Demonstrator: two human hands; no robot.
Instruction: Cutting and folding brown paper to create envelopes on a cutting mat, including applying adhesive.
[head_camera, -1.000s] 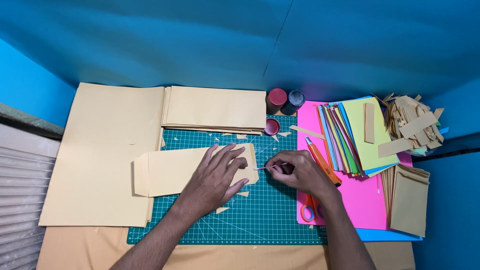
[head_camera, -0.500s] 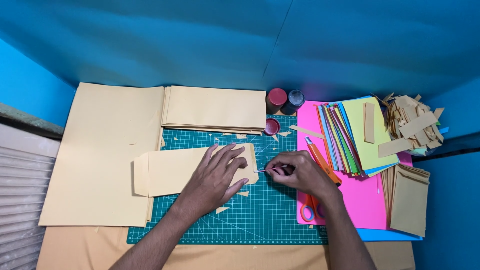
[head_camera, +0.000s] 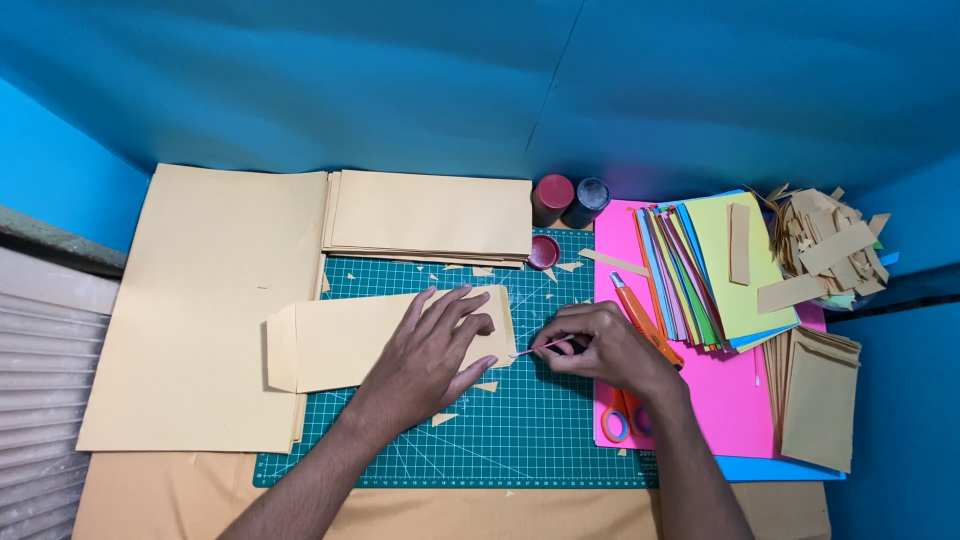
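My left hand (head_camera: 432, 352) lies flat, fingers spread, on a folded tan paper envelope (head_camera: 340, 340) that rests on the green cutting mat (head_camera: 540, 440). My right hand (head_camera: 598, 348) pinches a thin pink stick (head_camera: 538, 348), its tip touching the envelope's right edge close to my left fingertips. Small tan paper scraps lie on the mat around both hands.
A large tan sheet (head_camera: 200, 290) lies left, a stack of tan envelopes (head_camera: 430, 215) behind. Two small jars (head_camera: 568, 200) and a red lid (head_camera: 543, 251) stand at the back. Right: coloured paper stack (head_camera: 715, 270), orange cutter (head_camera: 645, 320), orange scissors (head_camera: 625, 415), tan strips (head_camera: 825, 245), more envelopes (head_camera: 818, 395).
My right hand has brought the pink stick's tip left to the envelope's right edge. My left hand stays pressed on the envelope.
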